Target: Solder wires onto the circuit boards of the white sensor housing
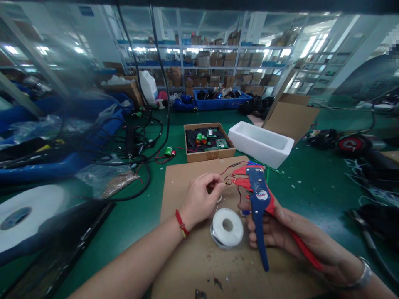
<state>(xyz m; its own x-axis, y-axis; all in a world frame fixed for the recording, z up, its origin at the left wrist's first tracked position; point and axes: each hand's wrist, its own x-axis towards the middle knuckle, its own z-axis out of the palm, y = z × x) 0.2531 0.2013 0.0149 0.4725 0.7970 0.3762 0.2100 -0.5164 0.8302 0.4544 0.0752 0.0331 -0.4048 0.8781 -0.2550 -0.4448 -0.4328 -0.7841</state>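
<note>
My right hand (274, 232) is wrapped round the handles of a red and blue wire stripper (258, 195), whose jaws point left and stand apart. My left hand (202, 195) pinches the end of a thin wire (228, 181) between thumb and forefinger, just left of those jaws. More thin dark and red wires loop behind the stripper. Below my left hand a spool of solder (227, 228) with a white flange rests on the cardboard sheet (187, 265). A small blue and white item (245, 212) is partly hidden by my right fingers.
Beyond the cardboard stand a shallow box (210, 155) of circuit boards and green cells, and a white foam box (262, 143). A green cell (168, 151) lies left of them. Black cables (166, 104) hang at the left; a large white reel (34, 207) sits nearby.
</note>
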